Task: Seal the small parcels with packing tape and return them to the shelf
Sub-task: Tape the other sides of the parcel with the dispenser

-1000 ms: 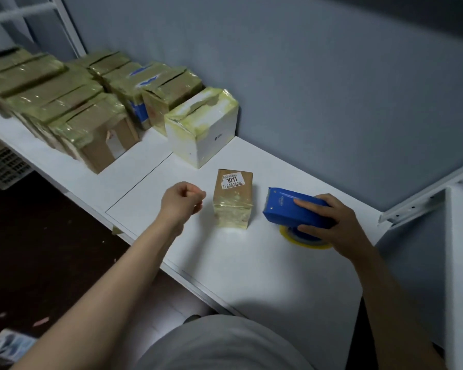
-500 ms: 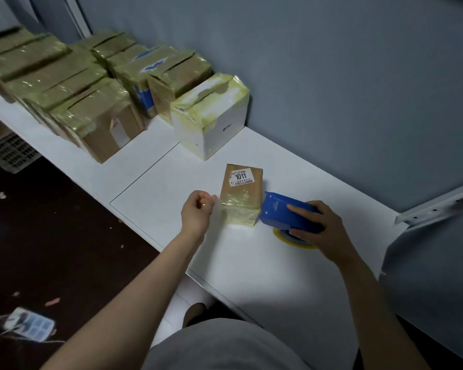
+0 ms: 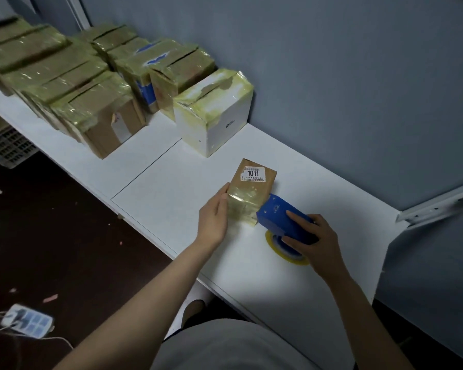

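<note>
Parcel (image 3: pixel 252 193), label 1011: standing on white shelf (image 3: pixel 171 198), lower half glossy with tape. Left hand (image 3: pixel 214 217) flat against its left side. Right hand (image 3: pixel 312 237) grips blue tape dispenser (image 3: pixel 278 221), nose touching parcel's right corner. Risk: dispenser push tips light parcel if brace slips; tape wrinkles.

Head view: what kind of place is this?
Probably a parcel storeroom or packing station: taped parcels lined along a white shelf, a numbered parcel, and a blue tape dispenser.
</note>
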